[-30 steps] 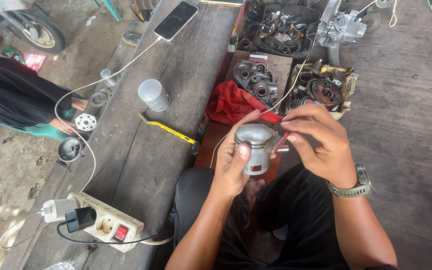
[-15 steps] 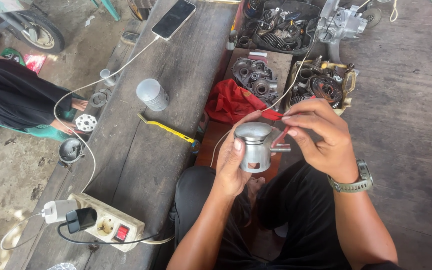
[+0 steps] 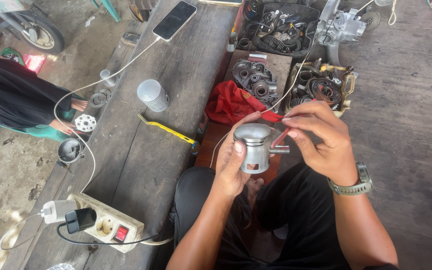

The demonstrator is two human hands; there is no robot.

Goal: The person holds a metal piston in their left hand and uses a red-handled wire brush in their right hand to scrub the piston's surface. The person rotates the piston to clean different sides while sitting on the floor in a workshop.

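Head view: left hand (image 3: 233,165) grips piston (image 3: 252,147); right hand (image 3: 318,137) fingers pinch red-handled tool (image 3: 279,137) at pin. Red rag (image 3: 233,104), engine parts (image 3: 256,80) just beyond.

The left hand (image 3: 233,162) holds a grey piston (image 3: 252,147); the right hand (image 3: 321,142) pinches red-handled pliers (image 3: 279,137).

counts: two hands, left hand (image 3: 233,160) and right hand (image 3: 318,142). one piston (image 3: 252,147) between them, one pin (image 3: 279,149) sticking out its side. one red tool (image 3: 279,137). one red rag (image 3: 233,104). on the bench: one phone (image 3: 175,20) at the far edge, one grey cup (image 3: 152,95) mid-plank, one yellow tool (image 3: 168,131), one power strip (image 3: 107,227) at the near edge with two plugs in it. one watch (image 3: 357,186). one other person (image 3: 13,97) at left.
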